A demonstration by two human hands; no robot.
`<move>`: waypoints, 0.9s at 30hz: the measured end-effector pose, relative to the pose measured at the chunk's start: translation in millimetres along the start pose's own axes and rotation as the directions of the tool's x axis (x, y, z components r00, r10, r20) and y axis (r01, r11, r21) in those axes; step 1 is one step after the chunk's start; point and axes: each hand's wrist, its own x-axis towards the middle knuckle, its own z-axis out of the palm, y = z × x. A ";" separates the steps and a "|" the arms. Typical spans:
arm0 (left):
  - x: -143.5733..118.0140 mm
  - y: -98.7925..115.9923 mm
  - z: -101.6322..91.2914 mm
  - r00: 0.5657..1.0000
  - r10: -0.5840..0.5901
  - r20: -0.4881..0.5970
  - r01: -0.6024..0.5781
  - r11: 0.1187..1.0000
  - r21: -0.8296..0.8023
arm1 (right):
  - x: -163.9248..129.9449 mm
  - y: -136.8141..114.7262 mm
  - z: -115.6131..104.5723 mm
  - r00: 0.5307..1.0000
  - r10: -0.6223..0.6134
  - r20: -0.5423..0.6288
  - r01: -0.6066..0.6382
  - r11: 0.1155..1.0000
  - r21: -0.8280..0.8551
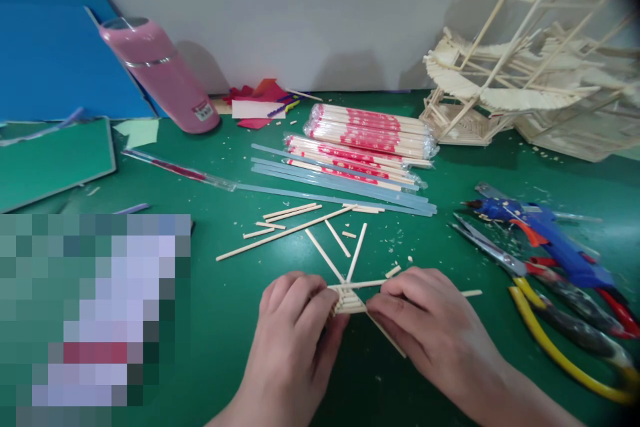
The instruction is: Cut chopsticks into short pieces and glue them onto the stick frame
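in front of the wrapped sticks [370,130], a small stick frame [352,303] is grasped by the curled fingers of the left hand [295,323], while a thin stick [369,284] across it is pinched in the right hand [427,313].

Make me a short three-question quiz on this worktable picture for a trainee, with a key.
1. Fill in: the left hand grips a small, layered, pale wooden-stick piece over a ____ tabletop.
2. Which is nearer the blue plastic glue gun: A, the left hand, or B, the right hand?
3. True or false: the pink cylindrical bottle is left of the red-printed, plastic-wrapped stick bundles.

Key: 1 green; 2 B; 3 true.
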 end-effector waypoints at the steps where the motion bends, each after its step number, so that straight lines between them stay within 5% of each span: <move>1: 0.2 0.0 0.3 1.000 0.000 -0.002 0.000 1.000 0.004 | -0.1 0.0 0.1 1.000 0.004 0.001 -0.004 1.000 0.004; 27: 0.9 3.7 -1.3 0.999 -0.047 0.024 0.046 0.998 0.046 | 2.5 -4.0 -2.8 0.989 0.082 0.123 -0.093 0.993 0.079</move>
